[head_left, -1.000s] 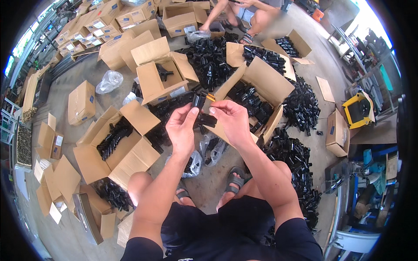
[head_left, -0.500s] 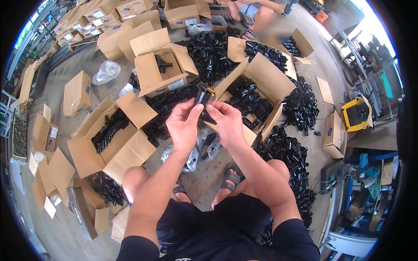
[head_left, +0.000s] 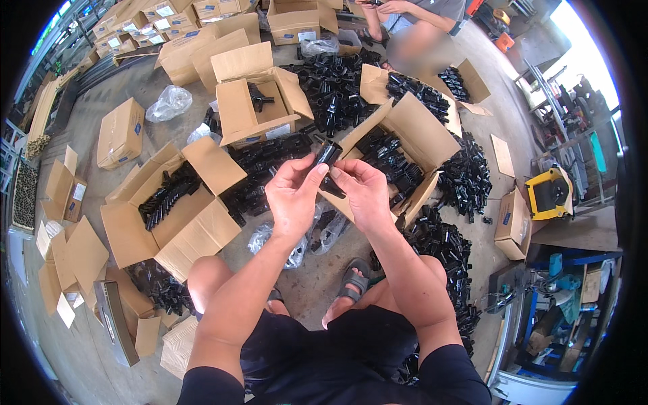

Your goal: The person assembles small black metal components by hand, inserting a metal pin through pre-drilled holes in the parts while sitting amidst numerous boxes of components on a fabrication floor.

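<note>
2 hands (head_left: 293, 201) pinch 1 glossy black part (head_left: 329, 154) between them, its far end projecting beyond their grip

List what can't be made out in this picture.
In the head view:
- black part: partly covered by the left hand and right hand
- closed box: contents hidden by its cardboard
- left sandal: partly behind the left forearm
- co-worker: cut off by the top edge, partly blurred

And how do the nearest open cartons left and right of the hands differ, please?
The left carton shows much bare cardboard inside; the right carton looks fuller. The right hand partly hides the right carton, but not the left carton. Both brown cartons hold black parts.
</note>
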